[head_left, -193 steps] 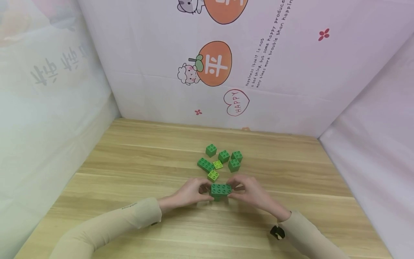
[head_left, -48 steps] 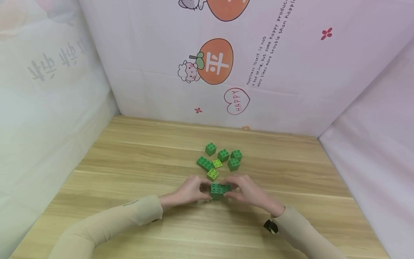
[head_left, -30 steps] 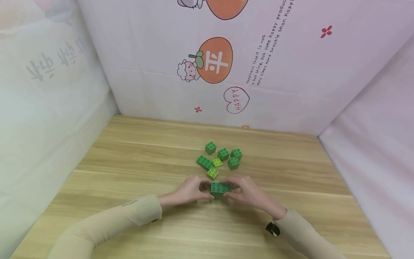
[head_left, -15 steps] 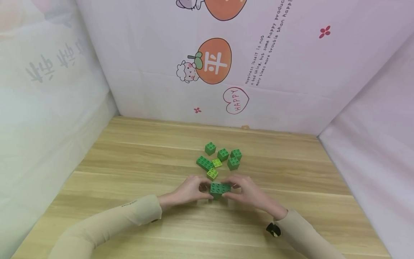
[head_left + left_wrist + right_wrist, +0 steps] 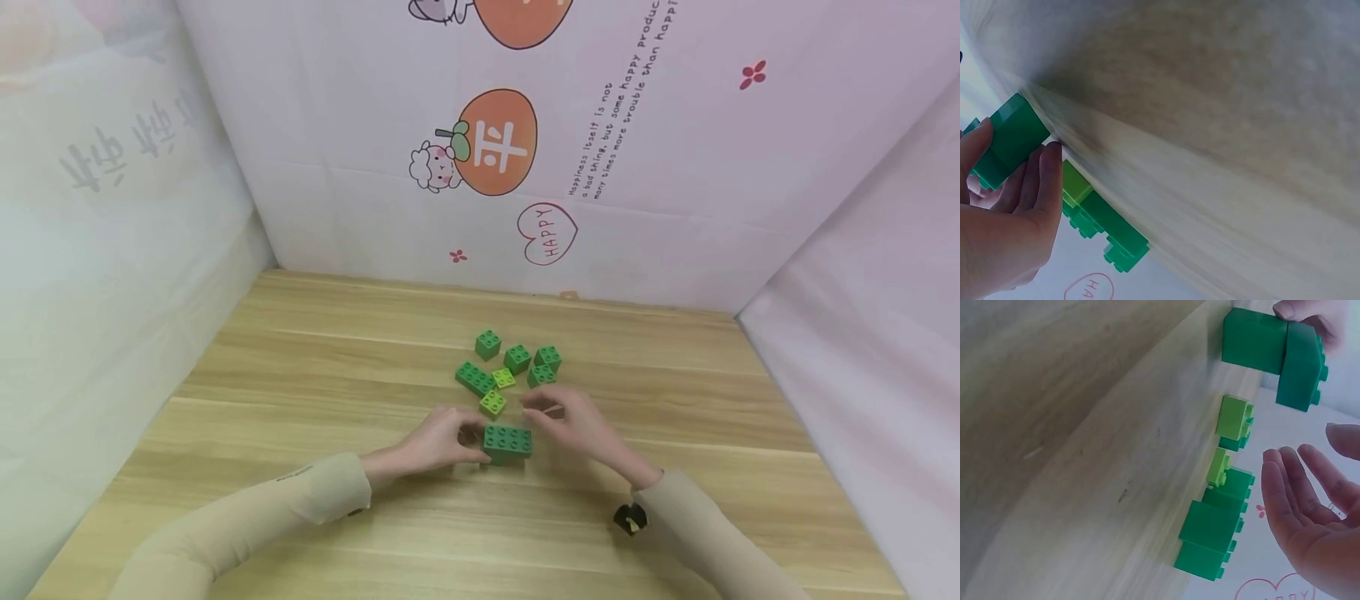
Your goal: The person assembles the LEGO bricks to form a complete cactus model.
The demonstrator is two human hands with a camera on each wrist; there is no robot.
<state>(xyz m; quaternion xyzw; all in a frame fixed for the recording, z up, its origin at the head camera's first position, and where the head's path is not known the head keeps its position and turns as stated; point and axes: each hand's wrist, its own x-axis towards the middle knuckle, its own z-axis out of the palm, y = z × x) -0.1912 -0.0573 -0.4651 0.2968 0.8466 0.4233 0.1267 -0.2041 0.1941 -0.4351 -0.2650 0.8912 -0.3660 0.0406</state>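
Note:
My left hand (image 5: 435, 443) holds the left end of a stack of green toy building bricks (image 5: 507, 442). In the right wrist view the stack is a longer studded brick (image 5: 1300, 369) on a narrower block (image 5: 1254, 340), overhanging it at one end. The thumb and fingers of the left hand (image 5: 1013, 237) grip it from both sides in the left wrist view. Apart from the stack, my right hand (image 5: 581, 423) hovers just behind and to its right with nothing between thumb and fingers. Nearest to that hand are a square green brick (image 5: 542, 376) and a lime brick (image 5: 492, 404).
Behind the hands lie a long green brick (image 5: 475, 378), a thin lime brick (image 5: 503, 377) and more square green bricks (image 5: 487, 343) on the wooden table (image 5: 337, 367). A printed white cloth (image 5: 360, 167) hangs at the table's back edge, with pale cloth on both sides.
My right hand has let go of the stack and moved back and slightly right. Earlier both hands held it. The left hand keeps its hold, and the loose bricks have stayed put.

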